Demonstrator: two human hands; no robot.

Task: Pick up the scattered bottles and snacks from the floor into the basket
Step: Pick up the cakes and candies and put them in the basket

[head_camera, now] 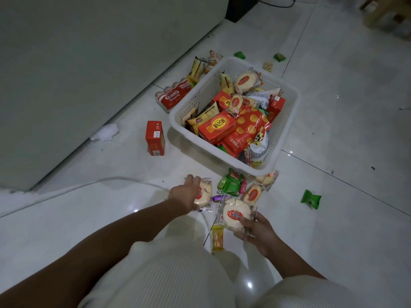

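Observation:
A white plastic basket (178,116) stands on the floor, heaped with red cartons and snack packs. My left hand (184,193) grips a rice cracker pack (205,192) on the floor just in front of the basket. My right hand (255,230) holds a second rice cracker pack (234,215) a little nearer to me. Between them and the basket lie green snack packs (230,184), another cracker pack (253,194) and a purple candy (218,198). A yellow packet (217,238) lies by my knee.
A red carton (155,138) stands left of the basket. A pack of small bottles (174,95) lies behind it against a grey cabinet (89,63). Loose green packs (311,198) lie right and far back. A thin cable (89,184) crosses the tiled floor.

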